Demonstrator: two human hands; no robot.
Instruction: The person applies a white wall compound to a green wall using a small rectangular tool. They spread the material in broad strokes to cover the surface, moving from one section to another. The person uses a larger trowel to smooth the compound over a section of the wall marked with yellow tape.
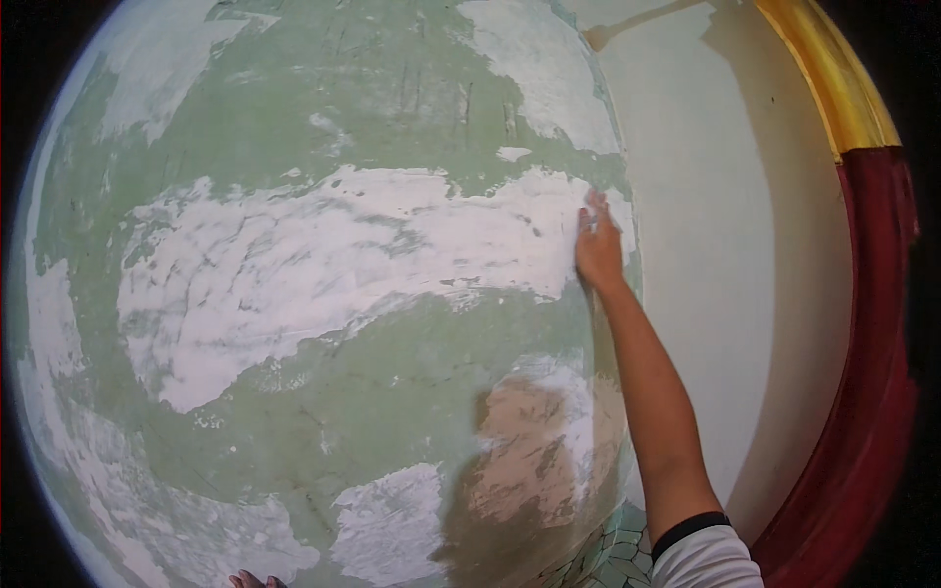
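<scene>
A green wall (392, 363) with rough patches of white filler fills most of the view. My right hand (601, 253) is raised to the right end of the broad middle filler patch (323, 255), close to the wall's corner. Its fingers point up and look whitish at the tips. Something pale seems to sit between thumb and fingers, too small to make out. Of my left hand (257, 581), only the fingertips show at the lower edge, in front of the lower filler; the rest is out of view.
To the right, past the corner, runs a pale wall (696, 245). Beyond it hangs a strip of cloth or trim, yellow above (833, 69) and dark red below (863, 323). Patterned green tiles (622, 554) show at the bottom. A shadow (510, 490) falls on the lower wall.
</scene>
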